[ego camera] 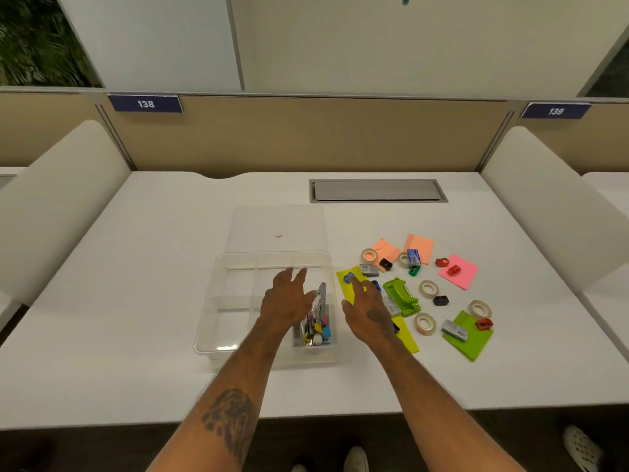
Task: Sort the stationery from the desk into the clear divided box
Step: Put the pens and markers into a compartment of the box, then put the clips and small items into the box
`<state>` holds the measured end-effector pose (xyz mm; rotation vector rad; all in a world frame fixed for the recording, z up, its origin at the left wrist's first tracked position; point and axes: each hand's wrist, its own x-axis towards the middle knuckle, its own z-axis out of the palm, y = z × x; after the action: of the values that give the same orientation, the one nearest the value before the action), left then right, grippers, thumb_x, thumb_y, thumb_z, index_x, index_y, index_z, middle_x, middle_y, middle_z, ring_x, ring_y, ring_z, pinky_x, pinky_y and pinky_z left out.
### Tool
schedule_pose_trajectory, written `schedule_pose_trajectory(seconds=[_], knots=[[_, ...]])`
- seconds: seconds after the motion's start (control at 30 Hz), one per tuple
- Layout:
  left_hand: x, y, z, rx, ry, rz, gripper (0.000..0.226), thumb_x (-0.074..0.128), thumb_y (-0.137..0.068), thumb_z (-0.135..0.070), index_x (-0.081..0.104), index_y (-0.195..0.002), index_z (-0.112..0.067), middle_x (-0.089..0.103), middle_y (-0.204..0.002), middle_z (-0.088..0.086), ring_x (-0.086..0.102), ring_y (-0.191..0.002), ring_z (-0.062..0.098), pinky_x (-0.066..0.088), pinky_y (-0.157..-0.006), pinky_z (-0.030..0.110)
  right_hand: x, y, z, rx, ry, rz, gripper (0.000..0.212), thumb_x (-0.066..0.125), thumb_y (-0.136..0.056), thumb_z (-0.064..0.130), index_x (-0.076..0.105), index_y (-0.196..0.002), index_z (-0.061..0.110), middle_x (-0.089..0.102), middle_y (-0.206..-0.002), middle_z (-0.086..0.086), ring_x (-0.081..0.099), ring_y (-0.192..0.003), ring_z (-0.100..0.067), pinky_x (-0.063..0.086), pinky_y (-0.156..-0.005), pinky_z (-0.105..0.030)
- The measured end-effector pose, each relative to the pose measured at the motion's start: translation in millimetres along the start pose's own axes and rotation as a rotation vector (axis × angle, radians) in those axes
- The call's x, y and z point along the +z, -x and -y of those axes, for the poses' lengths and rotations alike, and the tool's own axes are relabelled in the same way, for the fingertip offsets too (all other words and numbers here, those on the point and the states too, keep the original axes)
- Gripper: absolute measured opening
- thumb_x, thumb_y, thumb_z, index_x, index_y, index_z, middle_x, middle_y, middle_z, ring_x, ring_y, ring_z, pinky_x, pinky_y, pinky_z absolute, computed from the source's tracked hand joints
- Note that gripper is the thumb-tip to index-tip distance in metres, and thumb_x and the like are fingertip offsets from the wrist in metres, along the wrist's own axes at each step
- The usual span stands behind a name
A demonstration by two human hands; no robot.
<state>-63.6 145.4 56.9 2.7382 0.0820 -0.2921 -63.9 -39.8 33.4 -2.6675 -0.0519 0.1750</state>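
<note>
White laminate tabletop (136, 301) carries a clear divided plastic box (218, 301), its clear lid (277, 223) lying flat just behind it. A person's left hand (284, 301) hovers over the box with fingers spread and holding nothing; the right hand (366, 310), just right of the box, is likewise spread and empty, its fingertips over a yellow sticky-note sheet (345, 284) beside a small blue sharpener (349, 277). In the box's right-hand compartment stand several staplers (318, 321), silver, yellow and blue, bunched together. Right of the box lies the unsorted stationery: a lime-green hole punch (401, 296), rolls of clear tape (428, 288), red sharpeners (447, 266) on a pink note (464, 277), black sharpeners (440, 300), grey staple boxes (454, 330), orange notes (422, 243) and a green note (471, 345). On the beige partition (306, 134) behind the box, blue signs read "138" (145, 103) and "139" (555, 111). Print on the staple boxes is too small to read.
</note>
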Motion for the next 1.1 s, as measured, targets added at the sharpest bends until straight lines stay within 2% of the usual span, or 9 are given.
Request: schedule_pose_trajectory(seconds=[0.1, 0.33, 0.53, 0.63, 0.77, 0.9, 0.97, 1.03, 1.1], knots=[[8, -2, -11, 0.087, -0.066, 0.013, 0.072, 0.037, -0.097, -0.055, 0.006, -0.155, -0.026, 0.000, -0.164, 0.009, -0.003, -0.150, 0.028, 0.021, -0.117, 0.048, -3, 9, -23, 0.044, 0.085, -0.025, 0.062, 0.044, -0.097, 0.034, 0.016, -0.152, 0.025, 0.015, -0.159, -0.010, 0.023, -0.143, -0.030, 0.041, -0.106, -0.041], [38, -7, -45, 0.255, -0.144, 0.080, 0.080, 0.040, -0.093, -0.062, -0.001, -0.154, -0.030, -0.007, -0.163, 0.008, -0.009, -0.150, 0.027, 0.009, -0.119, 0.050, -18, 34, -85, 0.232, 0.104, -0.025, 0.060, 0.042, -0.098, 0.036, 0.015, -0.151, 0.027, 0.013, -0.159, -0.009, 0.022, -0.144, -0.031, 0.040, -0.105, -0.042], [63, -13, -73, 0.398, -0.273, 0.072, 0.072, 0.048, -0.093, -0.055, 0.019, -0.153, -0.026, 0.005, -0.163, 0.006, 0.000, -0.150, 0.025, 0.005, -0.120, 0.049, -22, 37, -119, 0.229, 0.196, 0.022, 0.055, 0.036, -0.100, 0.037, 0.017, -0.151, 0.026, 0.015, -0.159, -0.007, 0.024, -0.143, -0.028, 0.037, -0.109, -0.037], [76, -14, -85, 0.483, -0.340, 0.074, 0.068, 0.056, -0.092, -0.041, 0.026, -0.151, -0.026, 0.015, -0.161, 0.006, 0.011, -0.149, 0.025, 0.005, -0.121, 0.047, -20, 30, -125, 0.149, 0.244, 0.070, 0.052, 0.036, -0.100, 0.036, 0.023, -0.149, 0.026, 0.024, -0.153, -0.007, 0.028, -0.140, -0.025, 0.043, -0.103, -0.037], [89, -13, -97, 0.554, -0.449, 0.094, 0.054, 0.057, -0.089, -0.014, 0.042, -0.141, -0.018, 0.029, -0.155, 0.012, 0.032, -0.139, 0.031, 0.017, -0.117, 0.047, -14, 20, -126, 0.027, 0.264, 0.138, 0.045, 0.036, -0.101, 0.035, 0.033, -0.145, 0.027, 0.039, -0.141, -0.007, 0.046, -0.126, -0.026, 0.051, -0.088, -0.038], [98, -9, -105, 0.553, -0.501, 0.132, 0.039, 0.054, -0.089, -0.007, 0.051, -0.127, -0.014, 0.048, -0.131, 0.013, 0.051, -0.115, 0.036, 0.038, -0.094, 0.047, -6, 12, -123, -0.070, 0.345, 0.183, 0.043, 0.036, -0.101, 0.036, 0.037, -0.142, 0.025, 0.046, -0.131, -0.009, 0.052, -0.117, -0.027, 0.051, -0.082, -0.038], [102, -7, -106, 0.524, -0.488, 0.137, 0.036, 0.053, -0.089, -0.005, 0.052, -0.124, -0.014, 0.050, -0.126, 0.013, 0.054, -0.109, 0.037, 0.041, -0.089, 0.047, -5, 9, -121, -0.115, 0.378, 0.136, 0.041, 0.046, -0.097, 0.034, 0.045, -0.136, 0.022, 0.051, -0.124, -0.009, 0.057, -0.110, -0.026, 0.052, -0.076, -0.036], [106, -5, -107, 0.498, -0.479, 0.149, 0.033, 0.053, -0.088, -0.003, 0.054, -0.120, -0.012, 0.052, -0.121, 0.013, 0.056, -0.106, 0.038, 0.042, -0.085, 0.047, -9, 10, -116, -0.167, 0.423, 0.077, 0.034, 0.066, -0.087, 0.030, 0.061, -0.118, 0.019, 0.062, -0.107, -0.008, 0.065, -0.093, -0.023, 0.054, -0.063, -0.031], [107, -4, -108, 0.478, -0.474, 0.157, 0.028, 0.053, -0.089, -0.003, 0.055, -0.116, -0.011, 0.054, -0.116, 0.014, 0.057, -0.103, 0.038, 0.044, -0.083, 0.046, -9, 12, -114, -0.176, 0.414, 0.049, 0.026, 0.075, -0.079, 0.023, 0.069, -0.103, 0.018, 0.067, -0.092, -0.006, 0.069, -0.080, -0.022, 0.054, -0.052, -0.030]])
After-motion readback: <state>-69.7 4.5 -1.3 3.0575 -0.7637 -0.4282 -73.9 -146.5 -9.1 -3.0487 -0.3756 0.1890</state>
